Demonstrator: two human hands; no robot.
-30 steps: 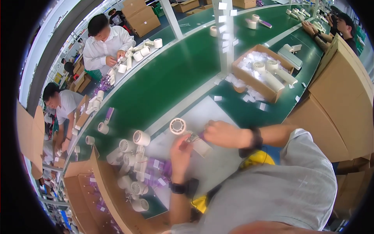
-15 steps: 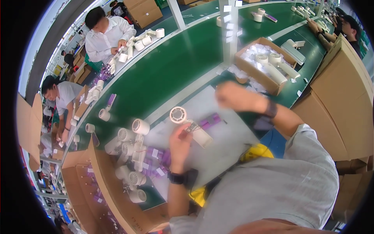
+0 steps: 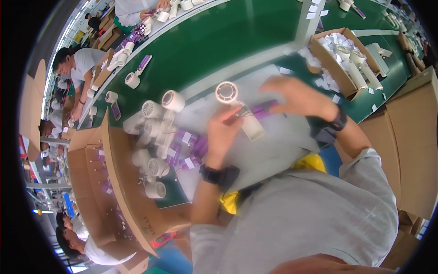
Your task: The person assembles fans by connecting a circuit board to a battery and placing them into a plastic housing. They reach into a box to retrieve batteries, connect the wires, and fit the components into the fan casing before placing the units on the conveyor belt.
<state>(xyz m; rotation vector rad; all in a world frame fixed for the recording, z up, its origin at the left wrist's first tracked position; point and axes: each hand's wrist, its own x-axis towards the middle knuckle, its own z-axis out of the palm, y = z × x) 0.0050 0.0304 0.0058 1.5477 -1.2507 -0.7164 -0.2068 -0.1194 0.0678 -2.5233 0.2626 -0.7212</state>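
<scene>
My left hand [image 3: 223, 134] is closed on a white handheld fan at its neck, its fingertips over the open handle [image 3: 253, 128], where thin wires show. The fan's round slotted head [image 3: 226, 92] points away from me. Just right of the handle is a purple piece [image 3: 263, 109] with a wire. My right hand [image 3: 296, 96] hovers beside it, fingers apart and somewhat blurred; whether the thumb touches the purple piece is unclear. Beneath the fan lies a pale grey mat [image 3: 278, 141].
Several white fans [image 3: 157, 166] and purple pieces [image 3: 185, 137] crowd the mat's left side. An open carton [image 3: 114, 182] stands left of them. A box of paper scraps and fans [image 3: 351, 89] sits at the far right, near a metal post [image 3: 309, 23]. Co-workers sit across the green belt [image 3: 196, 50].
My right hand has come down closer to the purple piece, and its fingers have spread. My left hand keeps its hold on the fan. The whole view has shifted.
</scene>
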